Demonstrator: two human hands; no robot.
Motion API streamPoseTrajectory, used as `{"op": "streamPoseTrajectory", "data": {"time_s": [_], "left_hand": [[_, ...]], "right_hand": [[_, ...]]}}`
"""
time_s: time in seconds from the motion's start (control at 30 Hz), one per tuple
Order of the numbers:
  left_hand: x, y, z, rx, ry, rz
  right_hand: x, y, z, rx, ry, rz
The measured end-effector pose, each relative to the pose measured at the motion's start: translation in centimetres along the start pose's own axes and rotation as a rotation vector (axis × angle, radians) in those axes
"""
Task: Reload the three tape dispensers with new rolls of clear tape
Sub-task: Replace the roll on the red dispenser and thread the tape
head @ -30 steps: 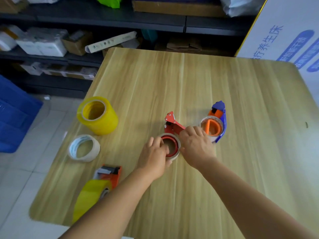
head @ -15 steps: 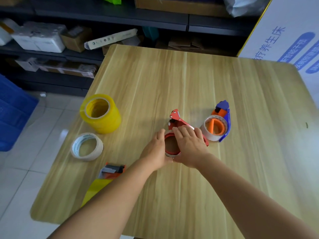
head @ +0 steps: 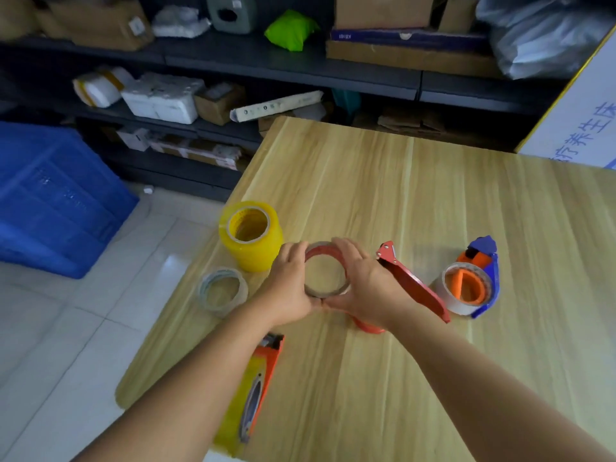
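Both hands are up over the table (head: 433,195) now, and between them sits a roll of tape (head: 326,268) with a reddish inner rim. The left hand (head: 289,288) curls round its left side, the right hand (head: 363,288) round its right, fingers wrapped over the top edge and the thumbs meeting underneath. It's a two-sided hold, I'd say to keep the ring square while it gets turned or lined up.

Just right of that, touching the right hand's edge, lies the red dispenser (head: 413,281), flat on the wood with its toothed end pointing away. It looks unloaded, so my guess is this roll is headed there. Further right, the blue and orange dispenser (head: 480,278) already carries a roll on its hub. Down near the front-left edge, a third dispenser (head: 260,378) lies with a yellowish roll (head: 236,405) in it, partly hanging past the table's lip. That one could tip if nudged by a forearm.

To the left stand a tall yellow roll (head: 250,235) and a slim clear roll (head: 222,290), both close to the left edge and just beside the left hand. The far half of the table gives plenty of open wood. The crowded side is the left; swinging right is the safer route.
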State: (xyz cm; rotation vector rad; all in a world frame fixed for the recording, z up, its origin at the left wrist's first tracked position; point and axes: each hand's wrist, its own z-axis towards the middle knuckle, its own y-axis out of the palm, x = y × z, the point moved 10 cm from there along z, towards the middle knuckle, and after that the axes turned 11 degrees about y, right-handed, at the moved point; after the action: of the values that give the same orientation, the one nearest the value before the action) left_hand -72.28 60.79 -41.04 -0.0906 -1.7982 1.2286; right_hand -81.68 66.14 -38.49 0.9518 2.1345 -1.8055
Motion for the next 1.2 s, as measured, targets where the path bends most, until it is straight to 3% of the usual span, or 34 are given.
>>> {"op": "streamPoseTrajectory", "data": {"time_s": [0.23, 0.43, 0.8, 0.97, 1.07, 1.2], "left_hand": [[-7.0, -6.5, -5.8, 0.138, -0.131, -0.051], [-11.8, -8.0, -8.2, 0.220, -0.227, -0.083], [-15.3, -6.9, -7.7, 0.117, -0.347, -0.106], [-15.5, -6.9, -7.0, 0.039, -0.386, -0.137], [-14.2, -7.8, -5.5, 0.053, -0.335, -0.107], [-13.3, -8.6, -2.5, 0.040, -0.328, -0.073]], "right_hand": [[-8.2, 5.1, 2.0, -0.104, -0.140, 0.089], [-11.5, 9.3, 3.2, -0.148, -0.132, 0.057], [-12.2, 11.4, 5.1, -0.162, -0.101, -0.013], [-12.4, 8.3, 6.1, 0.048, -0.133, -0.035], [-11.4, 7.3, 7.9, 0.100, -0.044, -0.116], [-8.8, 7.4, 10.1, 0.002, 0.205, -0.030]]}}
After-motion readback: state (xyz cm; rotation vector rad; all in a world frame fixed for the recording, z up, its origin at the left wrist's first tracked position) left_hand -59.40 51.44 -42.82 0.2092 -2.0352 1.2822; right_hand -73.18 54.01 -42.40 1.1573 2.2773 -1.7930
